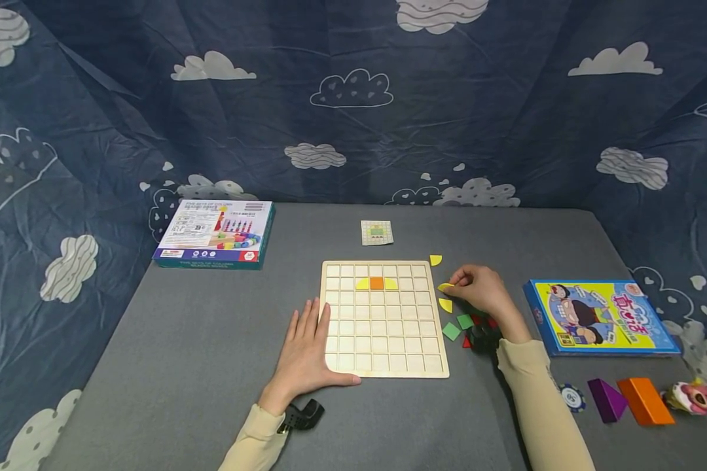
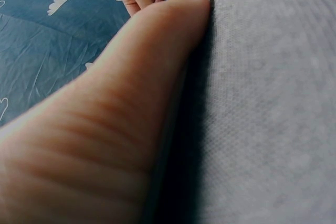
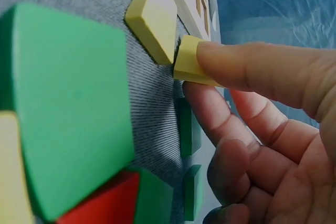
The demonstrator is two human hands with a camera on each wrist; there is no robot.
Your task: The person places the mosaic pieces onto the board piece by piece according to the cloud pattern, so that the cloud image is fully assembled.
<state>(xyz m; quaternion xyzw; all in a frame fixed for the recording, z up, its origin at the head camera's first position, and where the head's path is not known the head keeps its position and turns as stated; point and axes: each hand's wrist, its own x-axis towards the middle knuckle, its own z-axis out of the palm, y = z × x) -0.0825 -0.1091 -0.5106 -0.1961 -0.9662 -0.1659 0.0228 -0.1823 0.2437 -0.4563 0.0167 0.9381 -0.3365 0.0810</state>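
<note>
Yellow piece (image 1: 445, 286) pinched in right hand (image 1: 483, 292) just beside board (image 1: 383, 366); left hand (image 1: 304, 353) flat, fingers together, pressing board's near-left corner.

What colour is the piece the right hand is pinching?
Yellow: the piece in the right hand shows best in the right wrist view.

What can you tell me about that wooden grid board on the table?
The wooden grid board is a pale, square tray that looks like light wood, divided into rows of small square cells. It lies flat on the grey table. Nearly all cells are bare; in the second row an orange square sits between two yellow quarter-round pieces. The left hand rests flat at its near left corner, thumb along the front edge.
</note>
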